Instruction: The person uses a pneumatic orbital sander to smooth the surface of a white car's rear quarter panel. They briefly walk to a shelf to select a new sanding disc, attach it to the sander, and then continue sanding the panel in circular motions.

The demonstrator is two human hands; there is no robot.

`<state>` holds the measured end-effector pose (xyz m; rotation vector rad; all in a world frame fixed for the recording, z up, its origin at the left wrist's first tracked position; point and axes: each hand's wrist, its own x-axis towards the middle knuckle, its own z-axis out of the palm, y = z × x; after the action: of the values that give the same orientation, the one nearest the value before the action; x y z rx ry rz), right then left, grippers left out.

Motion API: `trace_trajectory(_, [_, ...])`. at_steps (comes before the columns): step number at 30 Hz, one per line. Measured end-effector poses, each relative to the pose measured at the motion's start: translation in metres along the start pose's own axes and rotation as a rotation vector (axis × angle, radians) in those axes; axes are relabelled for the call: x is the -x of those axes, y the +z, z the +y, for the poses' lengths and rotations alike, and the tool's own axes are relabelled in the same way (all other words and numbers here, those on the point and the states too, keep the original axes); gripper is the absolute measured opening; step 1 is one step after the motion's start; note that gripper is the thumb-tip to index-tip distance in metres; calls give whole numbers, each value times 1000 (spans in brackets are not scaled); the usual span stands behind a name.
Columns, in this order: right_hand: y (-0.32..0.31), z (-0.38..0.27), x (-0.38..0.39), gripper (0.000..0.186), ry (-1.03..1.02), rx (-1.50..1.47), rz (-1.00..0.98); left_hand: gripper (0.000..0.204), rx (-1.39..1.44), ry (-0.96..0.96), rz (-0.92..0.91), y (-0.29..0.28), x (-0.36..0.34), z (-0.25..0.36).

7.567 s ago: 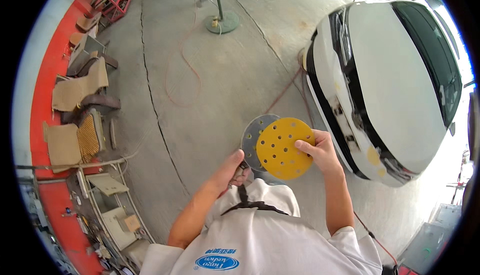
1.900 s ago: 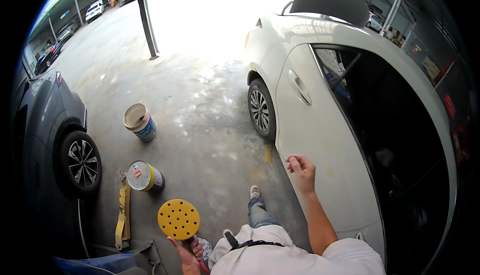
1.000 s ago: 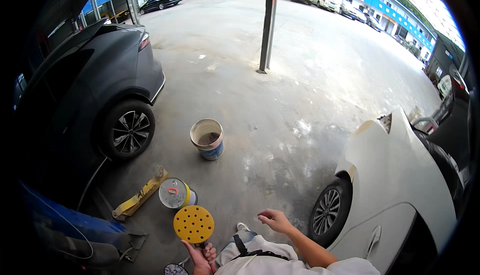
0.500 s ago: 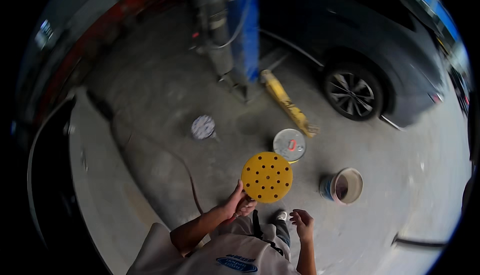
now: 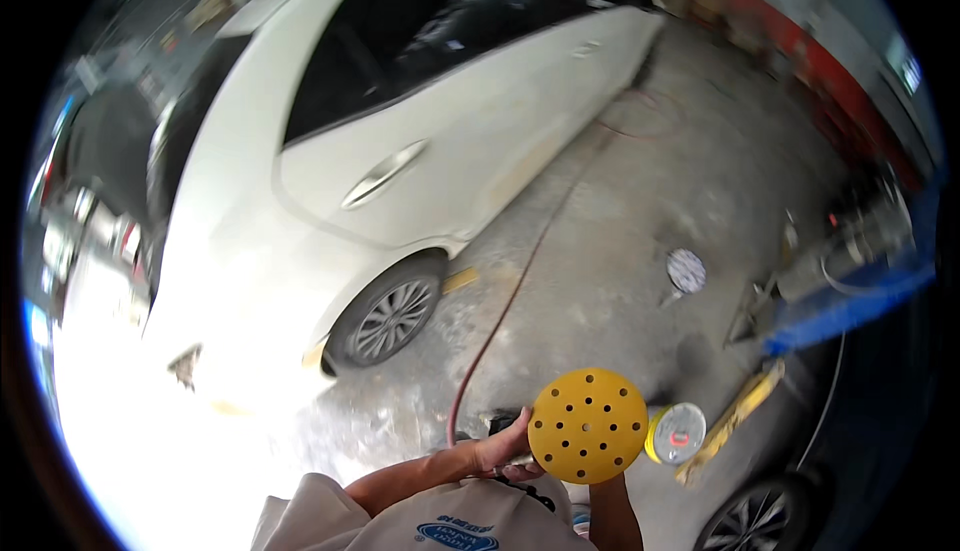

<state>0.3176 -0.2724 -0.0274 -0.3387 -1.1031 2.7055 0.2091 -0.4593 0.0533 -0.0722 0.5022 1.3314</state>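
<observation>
My left hand (image 5: pixel 508 451) is closed around the body of an air sander, whose yellow perforated sanding disc (image 5: pixel 587 426) faces up toward me. The disc covers most of the tool's body. A dark red air hose (image 5: pixel 515 301) trails from near my left hand across the floor. My right forearm (image 5: pixel 614 519) rises from the lower edge and ends behind the disc; the right hand itself is hidden, so its fingers cannot be made out.
A white car (image 5: pixel 400 176) with a rear wheel (image 5: pixel 390 321) fills the left. Right of the disc stand a lidded yellow can (image 5: pixel 680 433), a yellow bar (image 5: pixel 735 421) and a blue post (image 5: pixel 850 296). A round speckled thing (image 5: pixel 686 271) sits farther off. A dark car's wheel (image 5: pixel 760 521) shows at lower right.
My view has swung left, bringing the white car into sight and shifting the can and post rightward. The sander stays in my left hand. My right hand has gone from beside it to behind the disc.
</observation>
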Motion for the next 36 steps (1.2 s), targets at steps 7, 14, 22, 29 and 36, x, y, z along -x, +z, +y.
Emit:
trace_trajectory(7, [146,56,44,70,124,-34,-33,113,174,404,-2,-15,104,-92])
trace_trajectory(14, [220,126,139,77,-173,237,168,98,-125,376,-59,-71,202,-196])
trace_trajectory(22, [201,38,147,64,-628,63,528,33,-1411,476,831,-154,247,-272])
trace_trajectory(29, [128,-111,96,45,-877,232,647,45,-1577,314,1197,-240,269,-269])
trace_trajectory(36, [-14,-130,-22,51,-622,549,788,44,-1591,291,1348,-239,183,-196])
